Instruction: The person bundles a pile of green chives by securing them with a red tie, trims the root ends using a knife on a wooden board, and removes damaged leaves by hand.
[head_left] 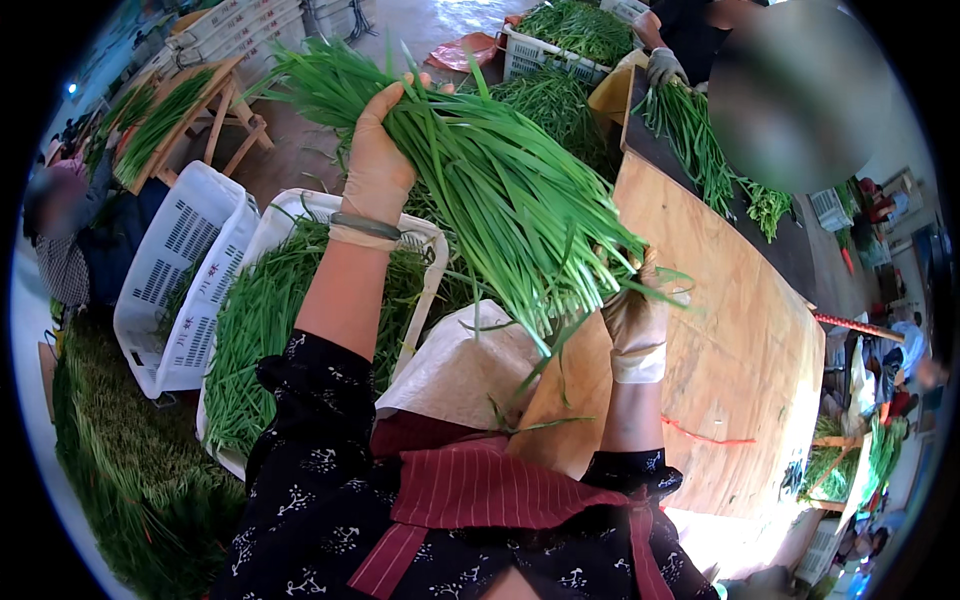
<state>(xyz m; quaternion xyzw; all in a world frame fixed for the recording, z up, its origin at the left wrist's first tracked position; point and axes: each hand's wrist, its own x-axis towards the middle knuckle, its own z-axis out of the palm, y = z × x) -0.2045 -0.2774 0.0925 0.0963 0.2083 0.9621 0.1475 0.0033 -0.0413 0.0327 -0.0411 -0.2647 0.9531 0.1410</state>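
A big bunch of garlic chives [500, 190] is held slantwise in front of me, leaf tips to the upper left and pale stem ends to the lower right. My left hand [382, 160], in a thin glove, grips the leafy part from below, fingertips showing over the far side. At the pale ends is my right hand [637, 315], also gloved, with its fingers closed on the stems and partly hidden by them. A few loose blades hang below the bunch.
A wooden table [730, 350] stands at my right, with a red tie [708, 434] on it. White crates [185, 270] are at my left, one full of loose greens [250, 330]. Across the table, a person's gloved hand [665, 70] touches another bunch [690, 140].
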